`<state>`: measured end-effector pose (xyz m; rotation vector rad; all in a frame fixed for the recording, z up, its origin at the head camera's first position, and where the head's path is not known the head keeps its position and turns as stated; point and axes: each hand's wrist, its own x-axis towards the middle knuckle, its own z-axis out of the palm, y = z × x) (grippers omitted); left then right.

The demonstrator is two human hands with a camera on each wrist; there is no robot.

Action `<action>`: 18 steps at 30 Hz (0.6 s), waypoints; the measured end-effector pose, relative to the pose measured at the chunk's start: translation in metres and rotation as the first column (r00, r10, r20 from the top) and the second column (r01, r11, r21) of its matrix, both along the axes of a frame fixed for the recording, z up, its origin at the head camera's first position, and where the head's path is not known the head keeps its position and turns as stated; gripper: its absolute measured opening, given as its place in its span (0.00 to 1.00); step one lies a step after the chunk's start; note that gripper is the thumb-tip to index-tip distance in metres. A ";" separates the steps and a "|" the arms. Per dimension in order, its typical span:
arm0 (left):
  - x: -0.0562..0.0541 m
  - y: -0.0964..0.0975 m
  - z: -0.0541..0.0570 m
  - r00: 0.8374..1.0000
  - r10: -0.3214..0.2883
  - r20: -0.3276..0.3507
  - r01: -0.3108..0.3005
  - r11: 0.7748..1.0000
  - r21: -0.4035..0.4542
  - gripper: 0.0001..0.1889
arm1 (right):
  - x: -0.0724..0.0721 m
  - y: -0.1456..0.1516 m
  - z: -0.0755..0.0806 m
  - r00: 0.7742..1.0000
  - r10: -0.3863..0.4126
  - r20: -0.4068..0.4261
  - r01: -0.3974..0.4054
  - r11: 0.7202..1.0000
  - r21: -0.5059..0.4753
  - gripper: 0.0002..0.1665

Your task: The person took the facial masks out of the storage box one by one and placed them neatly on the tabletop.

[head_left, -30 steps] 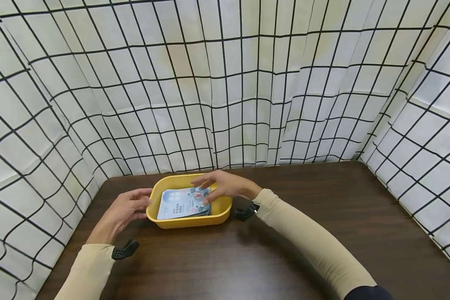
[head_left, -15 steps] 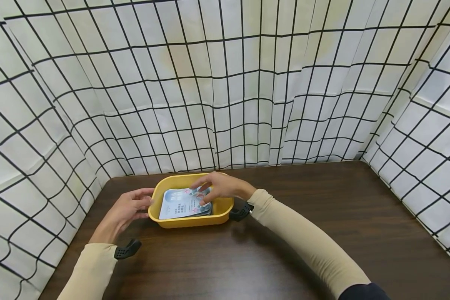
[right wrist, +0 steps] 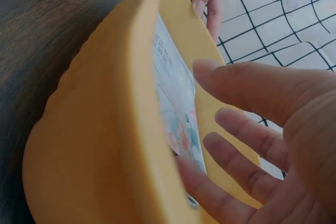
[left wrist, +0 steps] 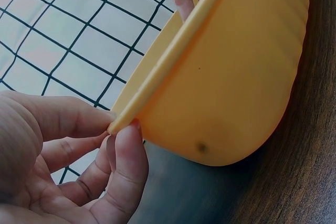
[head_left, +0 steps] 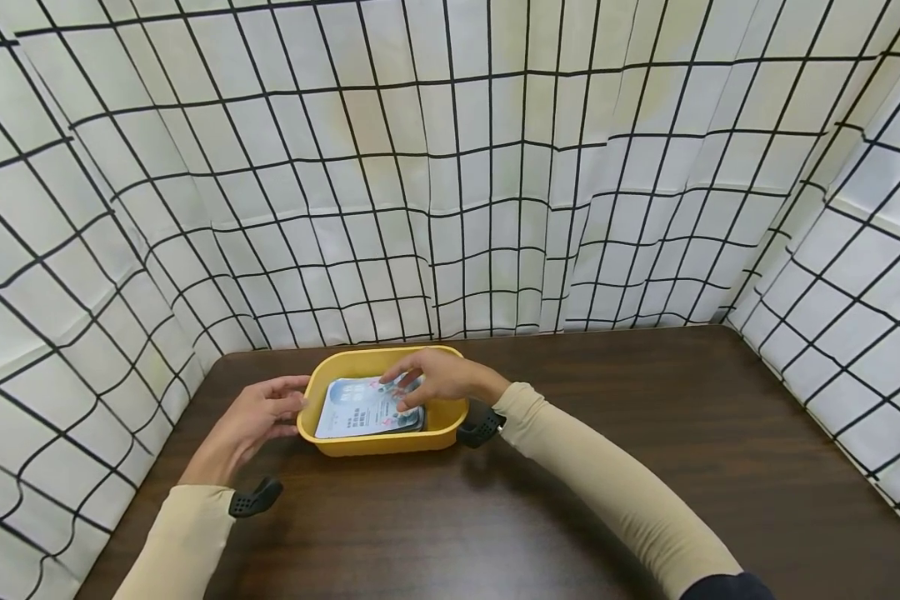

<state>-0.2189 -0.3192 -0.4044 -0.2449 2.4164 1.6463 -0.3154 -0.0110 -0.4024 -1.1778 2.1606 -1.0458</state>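
A yellow plastic bin (head_left: pixel 386 447) sits toward the left back of the table. Inside it lies a flat light-blue and white packet (head_left: pixel 352 408) with printed writing and a flower pattern; a dark edge shows beneath it. My left hand (head_left: pixel 258 417) pinches the bin's left rim between thumb and fingers, plain in the left wrist view. Over the packet's right side reaches my right hand (head_left: pixel 442 375), thumb and fingers spread apart. In the right wrist view, one fingertip (right wrist: pixel 191 171) is at the packet's edge; I cannot tell whether it touches.
The dark brown wooden table (head_left: pixel 570 467) extends to the right and front of the bin. A white curtain with black grid lines (head_left: pixel 495 208) hangs along the back and both sides. Dark bands with camera mounts (head_left: pixel 482 427) sit at the wrists.
My right hand has shifted slightly left over the packet, its fingers still spread. My left hand stays at the bin's rim, and the head view has turned a little.
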 end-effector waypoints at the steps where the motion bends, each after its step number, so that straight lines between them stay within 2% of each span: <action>1: 0.000 0.000 0.000 1.000 0.000 -0.003 0.000 1.000 -0.001 0.30 | 0.000 0.000 0.000 1.000 -0.009 -0.005 0.009 1.000 0.004 0.29; 4: 0.000 0.001 0.001 1.000 0.001 -0.004 -0.001 1.000 -0.004 0.30 | 0.001 -0.001 0.000 0.999 -0.045 -0.010 0.045 0.999 0.012 0.27; 8: -0.001 0.001 0.001 1.000 0.000 0.000 0.000 1.000 -0.007 0.30 | 0.003 -0.002 0.000 0.991 -0.131 -0.027 0.131 0.991 -0.015 0.24; 13: -0.002 0.001 0.001 1.000 -0.011 -0.001 0.011 1.000 -0.005 0.31 | 0.008 -0.004 -0.003 0.965 -0.254 -0.064 0.249 0.965 -0.082 0.24; 18: -0.001 0.000 0.000 1.000 -0.003 0.010 0.003 1.000 -0.004 0.31 | 0.018 -0.009 -0.004 0.929 -0.357 -0.101 0.345 0.931 -0.116 0.25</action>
